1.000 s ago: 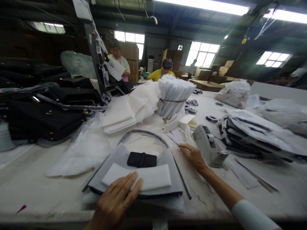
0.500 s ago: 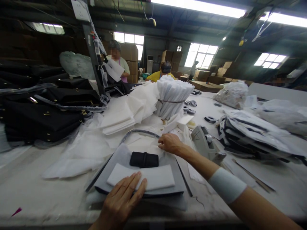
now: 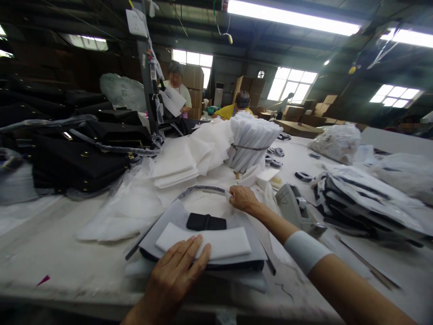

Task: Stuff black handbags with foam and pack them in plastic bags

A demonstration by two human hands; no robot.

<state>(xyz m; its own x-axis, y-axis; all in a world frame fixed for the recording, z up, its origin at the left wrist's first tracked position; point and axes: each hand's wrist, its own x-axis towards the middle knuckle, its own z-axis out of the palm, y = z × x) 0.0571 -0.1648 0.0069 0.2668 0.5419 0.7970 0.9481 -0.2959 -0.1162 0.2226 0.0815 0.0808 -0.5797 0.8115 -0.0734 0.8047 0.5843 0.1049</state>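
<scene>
My left hand (image 3: 179,266) lies with fingers spread on a folded white foam sheet (image 3: 216,243). That sheet rests on a flat bag piece (image 3: 172,220) covered in thin grey-white sheeting with a dark edge. Just beyond the foam, a black pouch-like piece with a strap across its middle (image 3: 203,221) lies on the sheeting. A plastic-wrapped handle (image 3: 198,188) arches at the far side. My right hand (image 3: 244,198) is closed in a pinch at the handle's right side, by some pale wrapping; what exactly the fingertips hold is hidden.
Left stand black handbags (image 3: 81,155). White sheets (image 3: 182,158) and a tied bundle of white rolls (image 3: 250,140) lie behind the work. To the right are a tape dispenser (image 3: 296,207), stacked wrapped pieces (image 3: 358,203) and a long thin strip (image 3: 368,262). Co-workers stand beyond.
The view has shifted, so the scene sits further right and the background lower. Both hands keep nearly the same places on the bag piece, the left flat and the right pinched.
</scene>
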